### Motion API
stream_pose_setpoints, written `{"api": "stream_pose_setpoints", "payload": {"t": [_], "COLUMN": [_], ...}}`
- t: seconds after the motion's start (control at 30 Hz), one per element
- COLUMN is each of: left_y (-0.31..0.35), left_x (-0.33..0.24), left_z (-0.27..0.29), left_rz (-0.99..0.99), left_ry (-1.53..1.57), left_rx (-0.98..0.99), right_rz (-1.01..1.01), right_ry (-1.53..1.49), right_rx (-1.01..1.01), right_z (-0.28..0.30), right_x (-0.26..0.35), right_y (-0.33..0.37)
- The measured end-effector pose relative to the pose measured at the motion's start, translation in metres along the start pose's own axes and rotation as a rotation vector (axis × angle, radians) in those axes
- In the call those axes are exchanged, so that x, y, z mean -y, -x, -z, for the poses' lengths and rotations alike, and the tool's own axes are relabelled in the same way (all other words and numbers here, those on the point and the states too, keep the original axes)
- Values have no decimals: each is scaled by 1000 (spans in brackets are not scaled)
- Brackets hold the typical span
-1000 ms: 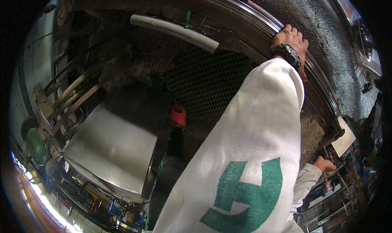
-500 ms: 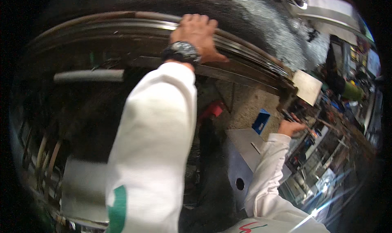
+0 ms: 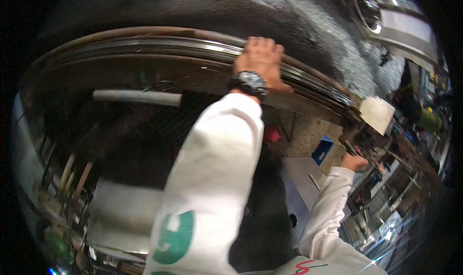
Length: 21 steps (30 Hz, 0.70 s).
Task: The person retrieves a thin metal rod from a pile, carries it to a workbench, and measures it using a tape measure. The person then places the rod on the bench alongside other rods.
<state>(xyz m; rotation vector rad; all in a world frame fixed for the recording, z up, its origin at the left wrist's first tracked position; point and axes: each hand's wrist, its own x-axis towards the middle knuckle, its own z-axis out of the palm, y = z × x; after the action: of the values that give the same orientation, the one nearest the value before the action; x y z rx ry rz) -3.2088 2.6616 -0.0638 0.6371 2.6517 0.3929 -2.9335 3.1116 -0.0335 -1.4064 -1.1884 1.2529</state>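
Note:
A long metal bar (image 3: 193, 46), shiny along its top and with a brown far edge, runs across the upper part of the view. My left hand (image 3: 263, 60) lies over it, fingers bent over the far edge and thumb on the near side; the fingertips are hidden. On that wrist sits a dark watch (image 3: 250, 82). Lower right, by the bar's right end, my right hand (image 3: 354, 161) is closed round a dark handle (image 3: 349, 147), most of which the hand covers. A pale square block (image 3: 377, 115) sits just beyond it.
A grey metal box (image 3: 304, 176) stands below the bar, near a blue bin (image 3: 322, 149) on the floor. At left are a whitish tube (image 3: 137, 97) and a metal sheet (image 3: 123, 214). Cluttered parts (image 3: 376, 198) fill the right side. A dark glossy surface (image 3: 193, 10) lies beyond the bar.
The whole scene, with both my hands, has shifted right and slightly down in the view. My left hand stays on the bar; my right hand keeps its hold.

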Motion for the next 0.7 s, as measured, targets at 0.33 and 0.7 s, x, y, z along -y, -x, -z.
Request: {"api": "stream_pose_setpoints", "payload": {"t": [0.33, 0.7], "left_y": [1, 3], "left_x": [12, 10], "left_z": [9, 5], "left_rz": [-28, -10], "left_ry": [125, 49], "left_rx": [27, 31], "right_rz": [86, 31], "right_ry": [94, -21], "right_rx": [53, -61], "right_z": [9, -17], "right_x": [-10, -4], "right_y": [-44, -4]}}
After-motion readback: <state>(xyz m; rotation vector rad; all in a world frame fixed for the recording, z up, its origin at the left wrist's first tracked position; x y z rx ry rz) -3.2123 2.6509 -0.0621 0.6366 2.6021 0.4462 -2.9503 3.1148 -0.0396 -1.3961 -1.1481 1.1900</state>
